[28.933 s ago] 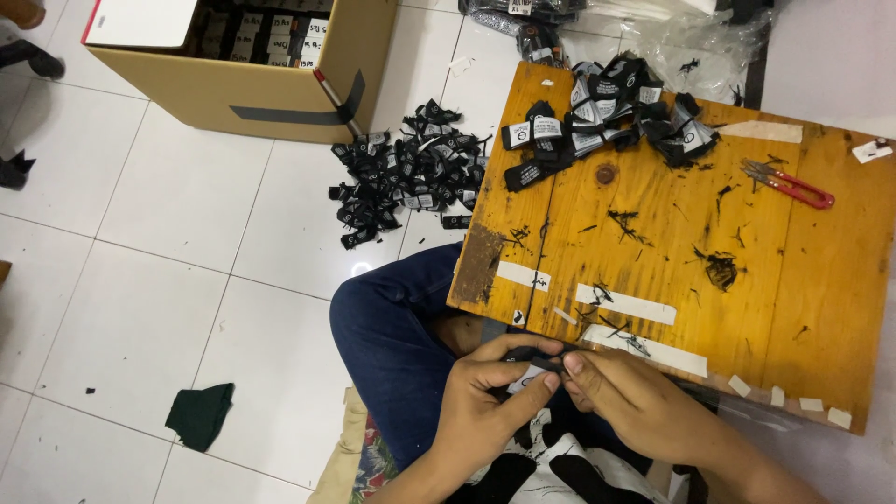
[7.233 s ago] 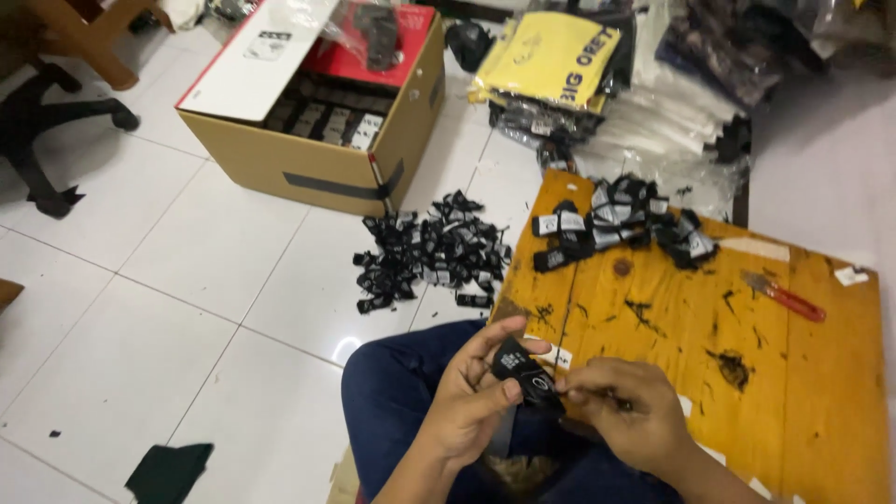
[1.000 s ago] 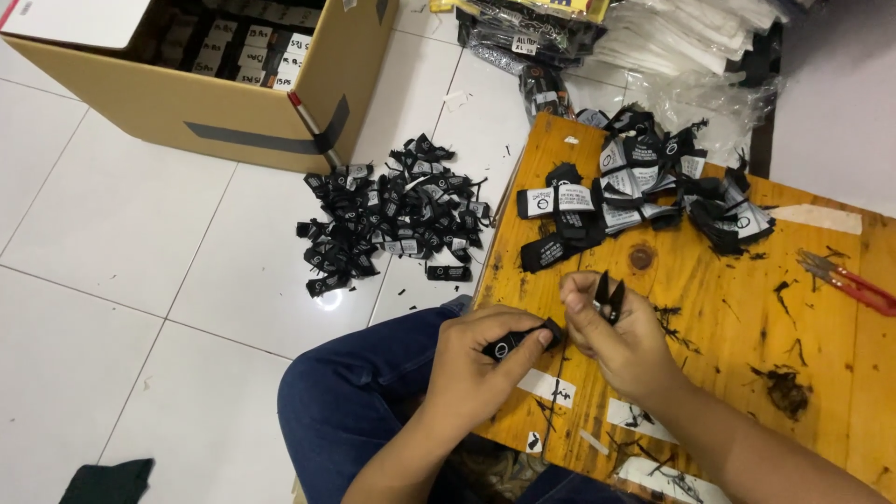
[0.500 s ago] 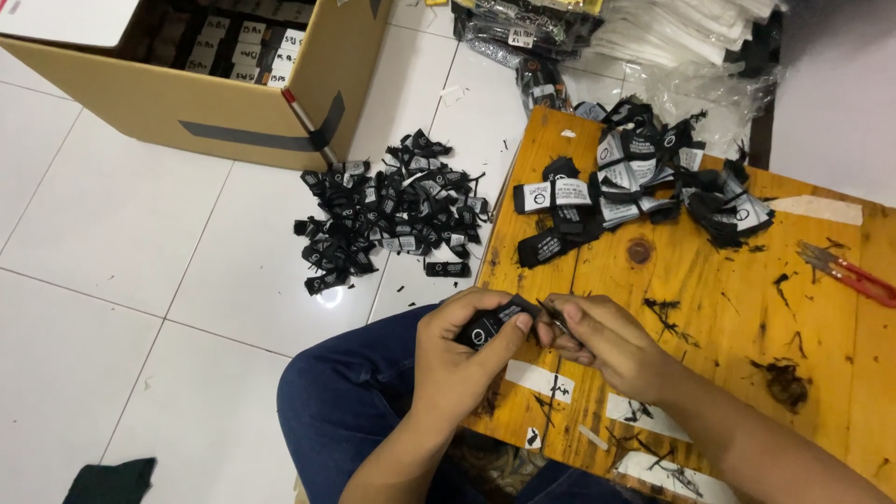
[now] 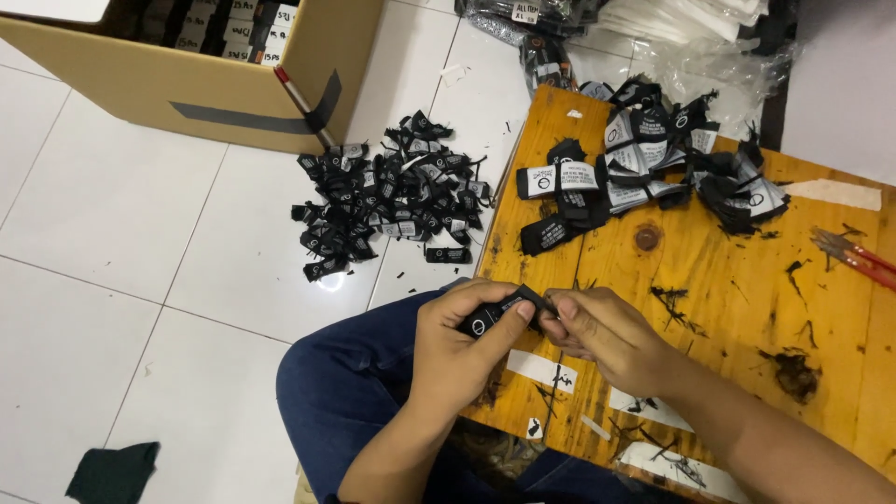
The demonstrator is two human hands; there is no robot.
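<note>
Left hand (image 5: 462, 350) and right hand (image 5: 597, 336) both have fingers pinched on a small black label (image 5: 495, 313) at the wooden board's (image 5: 747, 308) 8 o'clock edge, so a sloppy tug could probably drop it onto the lap.

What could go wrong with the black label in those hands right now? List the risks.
1. The left hand and right hand pinch the black label over the wooden board's edge; a slip could drop it onto the lap or floor.
2. The pile of labels on the floor lies loose, so a dropped label might mix in.
3. Red-handled snips sit near the board's right edge and could get knocked off.
</note>
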